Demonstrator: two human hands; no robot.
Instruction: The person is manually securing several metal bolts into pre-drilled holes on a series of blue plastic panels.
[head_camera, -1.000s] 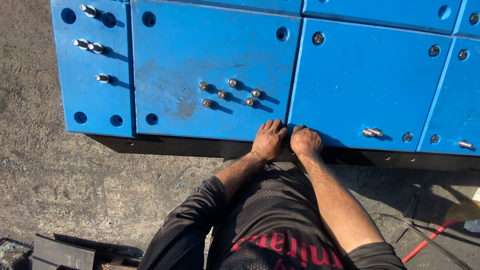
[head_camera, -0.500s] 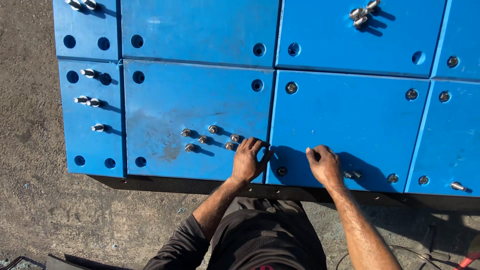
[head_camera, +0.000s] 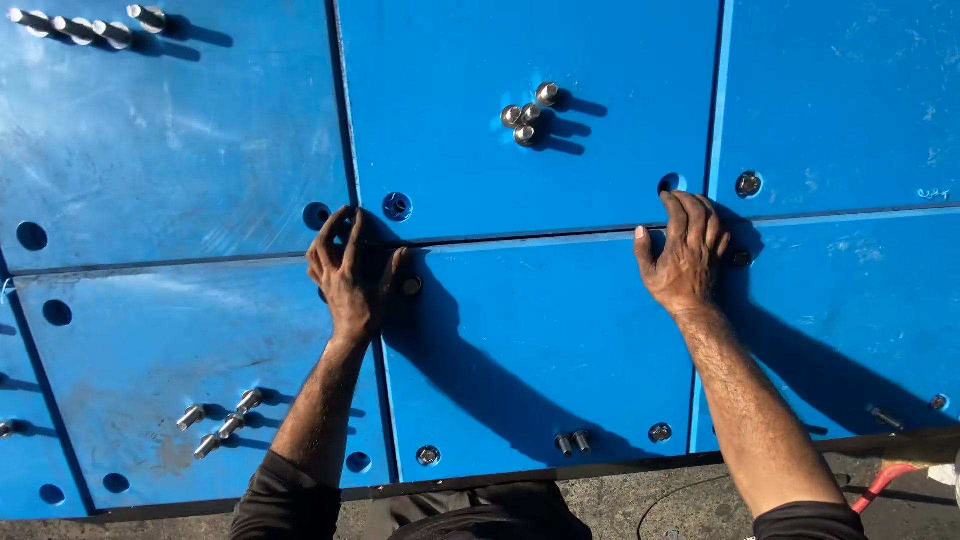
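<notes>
Arms stretched forward, left hand (head_camera: 347, 272) and right hand (head_camera: 685, 254) press flat, fingers spread, on blue panels (head_camera: 540, 340).

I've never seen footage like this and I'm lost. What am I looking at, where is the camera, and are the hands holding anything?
The camera sits on a person's head and looks down at their own two bare hands. Below them lie flat blue panels set edge to edge, with round holes near their corners. The left hand rests flat where panel corners meet, beside a bolt hole. The right hand presses on the seam between two panels. Neither hand holds anything. Loose silver bolts lie in a small cluster higher up, and more bolts lie near the left forearm. A red cable shows at the lower right edge.
</notes>
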